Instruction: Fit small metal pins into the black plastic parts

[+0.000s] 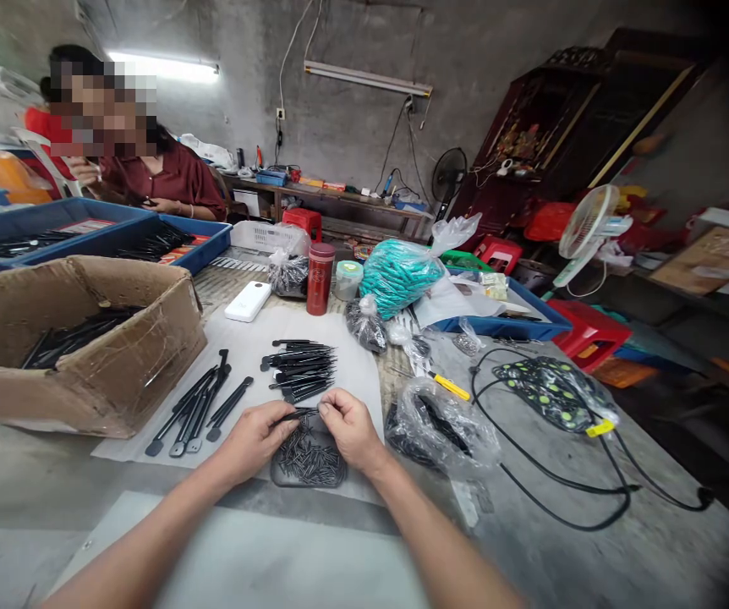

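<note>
Over a shallow clear tray (309, 485) of small dark metal pins (310, 457), my two hands meet. My left hand (261, 431) is closed on a thin black stick (298, 414). At the stick's right end, the fingertips of my right hand (350, 427) are pinched together; whatever they grip is too small to make out. Just beyond lies a pile of black sticks with thin pointed tips (301, 368). To the left, several black sticks with flat, rounded ends (193, 410) lie loose on a white sheet (238, 330).
A cardboard box (136, 372) of black sticks stands left, with blue trays (205, 254) behind. A red tumbler (320, 279), white power bank (248, 301) and bag of teal pieces (396, 275) stand ahead. Right are a yellow-handled screwdriver (452, 387) and black cable (548, 482). A person (167, 182) sits far left.
</note>
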Available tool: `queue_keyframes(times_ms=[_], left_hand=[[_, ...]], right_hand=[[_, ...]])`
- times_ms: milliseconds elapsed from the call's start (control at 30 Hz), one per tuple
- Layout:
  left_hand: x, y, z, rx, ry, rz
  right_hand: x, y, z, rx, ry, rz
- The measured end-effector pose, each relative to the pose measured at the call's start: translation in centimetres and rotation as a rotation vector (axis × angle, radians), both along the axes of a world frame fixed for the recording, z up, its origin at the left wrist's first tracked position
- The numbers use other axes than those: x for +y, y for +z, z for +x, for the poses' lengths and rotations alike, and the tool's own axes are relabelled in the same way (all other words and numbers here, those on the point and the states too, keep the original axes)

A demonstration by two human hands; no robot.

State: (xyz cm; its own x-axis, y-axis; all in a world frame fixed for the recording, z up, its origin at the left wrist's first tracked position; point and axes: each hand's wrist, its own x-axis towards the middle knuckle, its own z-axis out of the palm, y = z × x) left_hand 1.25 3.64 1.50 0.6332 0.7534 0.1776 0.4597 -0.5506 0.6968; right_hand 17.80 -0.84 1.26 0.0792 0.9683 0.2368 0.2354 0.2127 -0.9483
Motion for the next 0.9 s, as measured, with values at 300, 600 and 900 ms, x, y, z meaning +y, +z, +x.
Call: queue_keyframes(times_ms=[300, 600, 900], left_hand=[[0.1, -0.1, 0.0, 0.012, -0.005, 0.009], [0.0, -0.2, -0.3, 0.022, -0.05, 0.099], [-0.2, -0.5, -0.1, 0.044, -0.042, 0.241]], right_hand=[[0.1, -0.1, 0.1, -0.014, -0.008, 0.004], [-0.1, 0.5, 0.2, -0.166, -0.018, 0.045], [-0.4, 0.9, -0.4, -0.316, -0.065, 0.085]])
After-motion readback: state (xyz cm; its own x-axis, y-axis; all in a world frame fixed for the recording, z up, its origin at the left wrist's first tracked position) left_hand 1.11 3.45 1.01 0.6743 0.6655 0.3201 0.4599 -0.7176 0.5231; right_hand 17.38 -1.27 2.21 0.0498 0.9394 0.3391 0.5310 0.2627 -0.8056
